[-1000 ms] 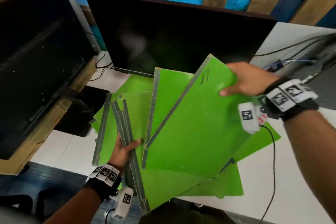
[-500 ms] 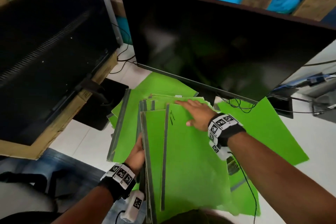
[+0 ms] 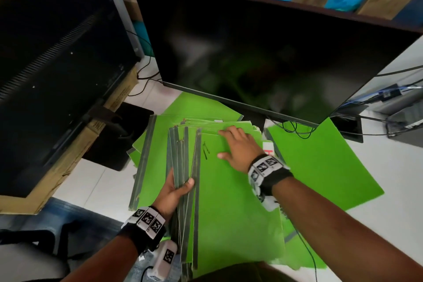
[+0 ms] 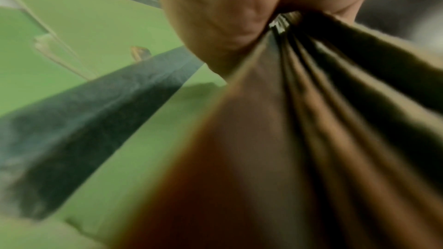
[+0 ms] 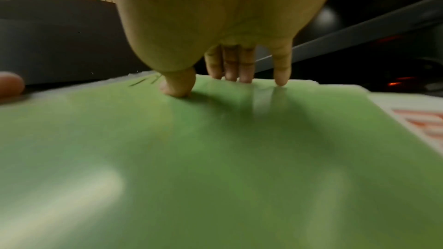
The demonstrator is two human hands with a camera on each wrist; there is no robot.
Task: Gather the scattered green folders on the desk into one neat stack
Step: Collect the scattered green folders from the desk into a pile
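Fingers, left: my left hand (image 3: 175, 186) curls round the grey spine edges of a bundle of green folders (image 3: 183, 162), thumb on top, the other fingers hidden beneath.
Left wrist view: my palm (image 4: 223, 18) clamps the fanned folder edges (image 4: 299, 82); the rest is blurred.
Fingers, right: my right hand (image 3: 238, 149) lies flat with fingers straight and slightly spread on the top folder (image 3: 233, 208); the fingertips (image 5: 280, 80) touch near its far edge.
Top folder: it lies on the bundle, its spine just beside my left thumb, with a small dark pen mark (image 3: 205, 150) near the far end.
Loose folders: one (image 3: 320, 162) lies flat on the white desk (image 3: 389, 224) to the right, partly under the monitor; others (image 3: 146, 144) stick out to the left and behind the bundle.
Surroundings: a dark monitor (image 3: 263, 57) stands behind the folders; a second black screen (image 3: 50, 57) leans on a cardboard box (image 3: 68, 158) at left; cables (image 3: 295, 127) trail at right.
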